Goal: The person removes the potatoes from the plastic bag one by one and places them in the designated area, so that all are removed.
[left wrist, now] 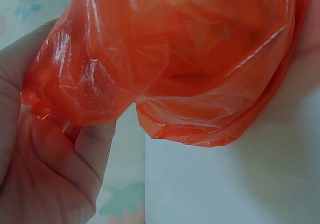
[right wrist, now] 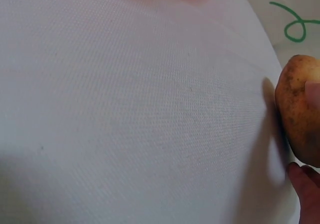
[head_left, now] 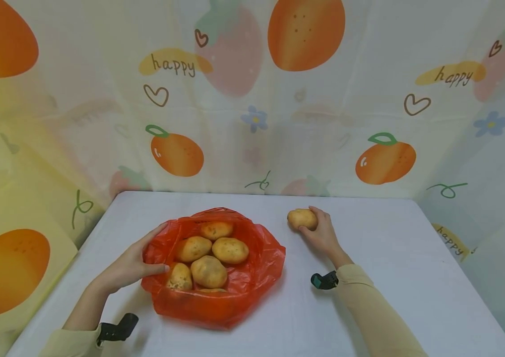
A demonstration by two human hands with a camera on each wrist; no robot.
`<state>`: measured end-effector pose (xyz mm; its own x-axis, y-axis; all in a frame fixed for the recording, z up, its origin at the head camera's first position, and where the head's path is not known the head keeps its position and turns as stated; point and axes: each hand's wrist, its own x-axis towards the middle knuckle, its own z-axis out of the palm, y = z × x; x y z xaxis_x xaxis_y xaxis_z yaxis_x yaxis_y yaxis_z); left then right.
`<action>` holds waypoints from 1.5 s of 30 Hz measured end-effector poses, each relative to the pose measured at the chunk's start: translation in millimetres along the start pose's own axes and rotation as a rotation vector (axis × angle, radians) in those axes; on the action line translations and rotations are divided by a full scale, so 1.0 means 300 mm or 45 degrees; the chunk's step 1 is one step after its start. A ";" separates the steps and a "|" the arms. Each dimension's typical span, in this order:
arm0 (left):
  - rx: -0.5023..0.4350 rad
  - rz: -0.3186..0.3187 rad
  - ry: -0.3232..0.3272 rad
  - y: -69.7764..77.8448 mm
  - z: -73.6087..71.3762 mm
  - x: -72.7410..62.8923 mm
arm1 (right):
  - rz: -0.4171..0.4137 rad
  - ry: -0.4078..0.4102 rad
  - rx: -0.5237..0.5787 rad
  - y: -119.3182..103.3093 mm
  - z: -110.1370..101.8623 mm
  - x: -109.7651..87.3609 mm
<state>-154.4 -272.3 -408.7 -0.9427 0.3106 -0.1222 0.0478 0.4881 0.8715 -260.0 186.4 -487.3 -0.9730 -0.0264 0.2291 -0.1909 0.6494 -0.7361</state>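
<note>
A red plastic bag (head_left: 259, 277) lies with its mouth wide on the white table, several potatoes (head_left: 209, 271) inside. My left hand (head_left: 129, 265) holds the bag's left rim, the thumb over the edge by the nearest potato. In the left wrist view, the bag's thin plastic (left wrist: 200, 104) hangs beside the fingers. To the right of the bag, at the table's far side, my right hand (head_left: 322, 237) grips a single potato (head_left: 299, 218) between thumb and fingers. The right wrist view shows part of this potato (right wrist: 295, 116) close to the tabletop, cut off by the frame edge.
The white-covered table (head_left: 395, 258) reaches back to a curtain (head_left: 297, 114) printed with oranges, hearts and flowers. A small black camera (head_left: 118, 328) is strapped to the left wrist and another camera (head_left: 324, 281) to the right.
</note>
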 end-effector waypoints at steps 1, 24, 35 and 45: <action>0.002 -0.001 0.001 0.000 0.000 0.000 | 0.006 -0.007 0.001 0.000 -0.001 0.000; -0.002 0.010 0.001 0.001 -0.002 -0.005 | 0.028 -0.117 -0.018 -0.002 -0.026 -0.007; 0.011 0.011 0.009 0.001 -0.003 -0.009 | -0.026 -0.130 -0.017 -0.007 -0.051 0.001; 0.020 0.015 0.012 -0.003 -0.004 -0.008 | -0.050 -0.096 -0.028 -0.035 -0.089 0.006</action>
<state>-152.7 -274.6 -408.6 -0.9452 0.3083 -0.1074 0.0639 0.4972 0.8653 -256.3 199.9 -462.1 -0.9721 -0.1087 0.2079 -0.2267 0.6635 -0.7130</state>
